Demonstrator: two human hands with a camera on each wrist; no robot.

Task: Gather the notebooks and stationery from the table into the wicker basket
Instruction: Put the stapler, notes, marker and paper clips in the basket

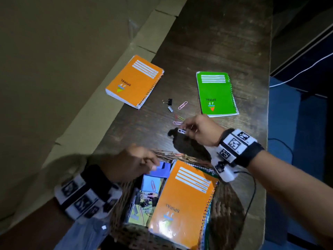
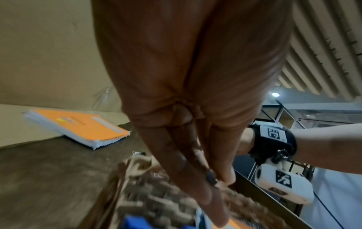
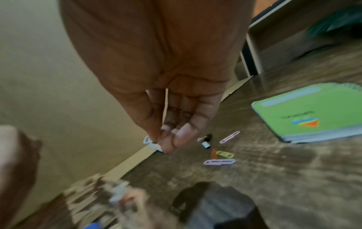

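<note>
My right hand hovers over the dark wooden table and pinches a pale paper clip, which is light blue in the right wrist view. Just beyond lie several coloured paper clips, a pink paper clip, a black binder clip and a small silver clip. An orange notebook lies far left and a green notebook far right. My left hand, blurred, is over the wicker basket and pinches a small dark clip.
The basket holds another orange notebook, blue sticky pads and loose clips. A beige wall ledge runs along the table's left edge. The table's right edge drops to a blue floor with a white cable.
</note>
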